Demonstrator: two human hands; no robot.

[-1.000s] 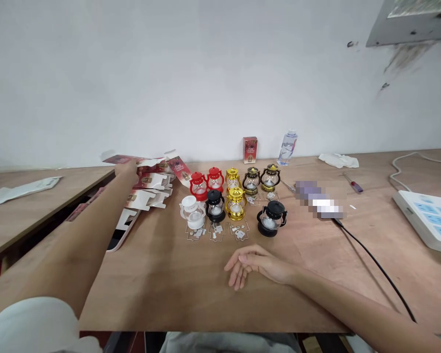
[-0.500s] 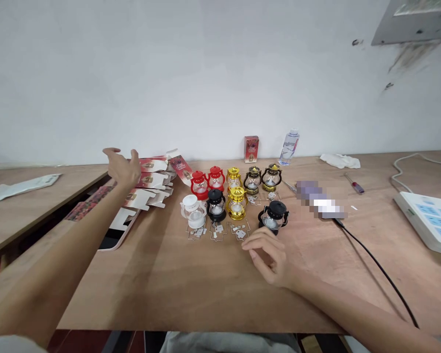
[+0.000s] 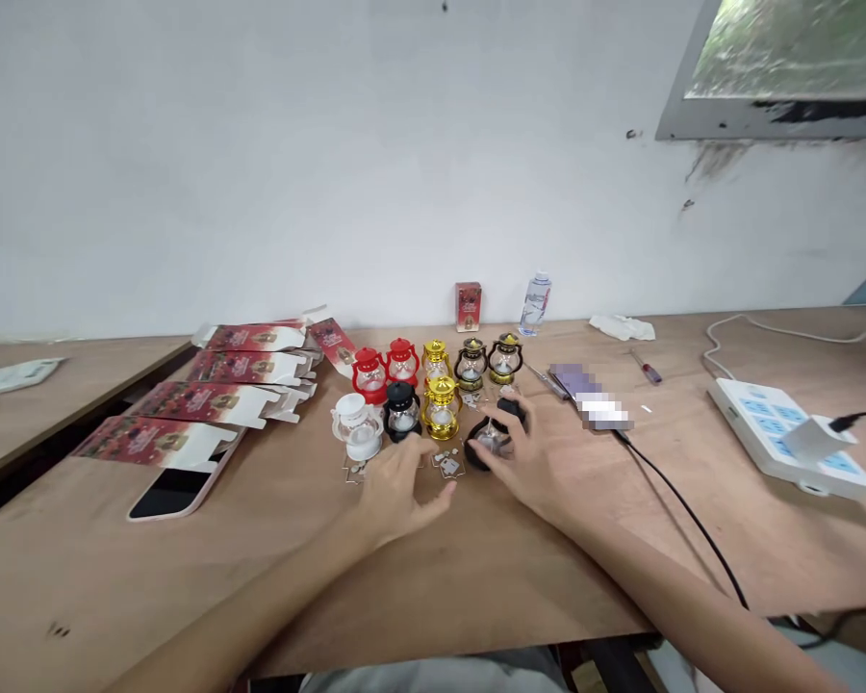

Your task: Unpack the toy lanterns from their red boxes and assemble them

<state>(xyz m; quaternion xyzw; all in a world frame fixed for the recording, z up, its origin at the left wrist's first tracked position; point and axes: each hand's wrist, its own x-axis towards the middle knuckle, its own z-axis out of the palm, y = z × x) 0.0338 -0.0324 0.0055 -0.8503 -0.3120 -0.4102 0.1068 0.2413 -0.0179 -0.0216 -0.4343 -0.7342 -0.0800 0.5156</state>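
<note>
Several small toy lanterns stand in rows on the wooden table (image 3: 433, 577): red (image 3: 369, 374), gold (image 3: 440, 406), black (image 3: 402, 411), white (image 3: 356, 428) and dark bronze ones (image 3: 471, 363). My right hand (image 3: 530, 457) wraps around a black lantern (image 3: 489, 438) lying in front of the group. My left hand (image 3: 396, 491) hovers just left of it, over the small wire handles and white tags (image 3: 447, 465) on the table, fingers loosely curled with nothing visible in them.
Flat red printed cartons (image 3: 220, 399) lie fanned at the left above a phone (image 3: 169, 491). A red box (image 3: 468, 305), water bottle (image 3: 535, 302), cloth (image 3: 622, 327), screwdriver (image 3: 646, 367), power strip (image 3: 786, 435) and black cable (image 3: 678, 510) sit behind and right.
My left hand left the cartons and came in beside the lanterns. My right hand moved forward and closed on the black lantern, which now lies tipped. The view shifted right.
</note>
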